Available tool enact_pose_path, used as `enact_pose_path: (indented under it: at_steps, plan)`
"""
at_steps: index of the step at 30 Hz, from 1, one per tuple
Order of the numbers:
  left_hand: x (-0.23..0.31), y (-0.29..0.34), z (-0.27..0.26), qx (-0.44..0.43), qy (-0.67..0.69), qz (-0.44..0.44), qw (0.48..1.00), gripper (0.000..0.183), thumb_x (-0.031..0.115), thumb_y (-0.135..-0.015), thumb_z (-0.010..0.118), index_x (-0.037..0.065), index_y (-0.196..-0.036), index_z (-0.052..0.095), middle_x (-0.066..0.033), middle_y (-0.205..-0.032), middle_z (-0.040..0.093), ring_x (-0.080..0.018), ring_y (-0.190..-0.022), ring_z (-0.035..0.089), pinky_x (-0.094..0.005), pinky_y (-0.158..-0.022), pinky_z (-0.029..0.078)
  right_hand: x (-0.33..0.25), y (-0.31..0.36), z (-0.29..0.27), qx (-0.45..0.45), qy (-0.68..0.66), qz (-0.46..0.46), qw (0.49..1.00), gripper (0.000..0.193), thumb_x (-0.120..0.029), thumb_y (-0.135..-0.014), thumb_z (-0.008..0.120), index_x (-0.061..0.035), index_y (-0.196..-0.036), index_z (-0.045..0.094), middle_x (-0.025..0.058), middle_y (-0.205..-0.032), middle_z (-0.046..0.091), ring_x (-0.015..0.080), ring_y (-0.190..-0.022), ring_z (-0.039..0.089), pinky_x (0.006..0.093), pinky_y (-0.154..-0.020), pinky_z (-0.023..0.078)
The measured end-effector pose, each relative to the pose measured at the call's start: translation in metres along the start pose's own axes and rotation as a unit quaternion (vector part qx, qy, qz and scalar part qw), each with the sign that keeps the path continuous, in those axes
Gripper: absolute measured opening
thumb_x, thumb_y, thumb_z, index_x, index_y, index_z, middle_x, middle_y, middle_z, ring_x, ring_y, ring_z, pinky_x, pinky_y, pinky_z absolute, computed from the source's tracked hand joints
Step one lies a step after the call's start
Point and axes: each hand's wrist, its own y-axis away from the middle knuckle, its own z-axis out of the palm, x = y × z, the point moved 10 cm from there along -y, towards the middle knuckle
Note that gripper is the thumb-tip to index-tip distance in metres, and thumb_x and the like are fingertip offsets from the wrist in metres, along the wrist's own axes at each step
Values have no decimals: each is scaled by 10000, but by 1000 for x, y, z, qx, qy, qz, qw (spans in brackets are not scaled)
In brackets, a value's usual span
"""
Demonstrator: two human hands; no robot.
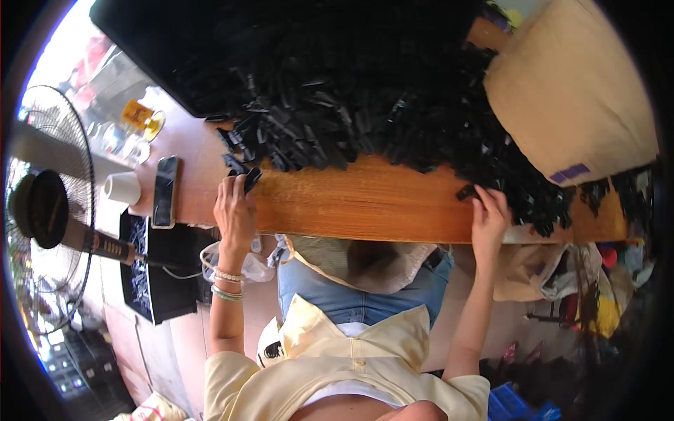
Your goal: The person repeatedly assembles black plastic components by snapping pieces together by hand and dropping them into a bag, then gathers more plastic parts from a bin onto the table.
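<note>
Head view: a brown wooden table point(365, 200) runs across in front of me, its near edge just past my lap.
Pile: a wide heap of black pieces point(316, 130) covers the far part of the table, loose along its front; farther back it is too dark to tell the shapes apart.
Sack: a bulging beige one point(569, 84) with a small purple mark stands at the right end of the pile.
Fan: a big round one point(49, 210) is at my far left, beyond the table.
Bin: a black box point(172, 274) with pieces in it sits below the table's left end.
Bag: a pale one point(404, 277) spreads over my jeans, under the table edge.
My left hand point(235, 207): fingertips closed around a dark piece at the heap's front left edge.
My right hand point(489, 214): thumb and finger pinching another piece over the bare wood, just in front of the heap.
Phone: a dark one point(166, 193) lies on the table, left of my left hand.
Cup: a white one point(123, 188), just left of the phone.
Held pieces: small and black, one in my left fingers point(251, 179), one in my right point(465, 192).
</note>
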Motion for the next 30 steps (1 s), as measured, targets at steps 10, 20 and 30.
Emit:
enact_pose_path:
  at_steps: [10,20,30]
  plan:
    - [109,-4,19,-5,146,97,984,310,95,-740,781,35,-951,563,-109,-824,585,-292,-728,621,-387,-606,496,-58,1,65,-54,-48,-76,994,247,29,-835,644,-5,-1079,648,121,-1042,585,296,-924,616,398,-793,494]
    - [180,25,27,-8,150,302,941,246,52,-684,626,-5,-923,605,-95,-867,523,-230,-789,518,-347,-673,463,-66,5,68,-25,-127,-8,992,237,31,-822,690,-7,-1046,624,99,-1038,594,233,-862,622,340,-730,500]
    - [187,70,11,-17,169,435,884,416,105,-652,657,-7,-1053,651,-116,-1073,605,-251,-1026,570,-357,-774,470,-79,18,80,-63,-100,-40,992,246,8,-795,705,-19,-1020,610,86,-1013,591,207,-769,598,341,-722,487]
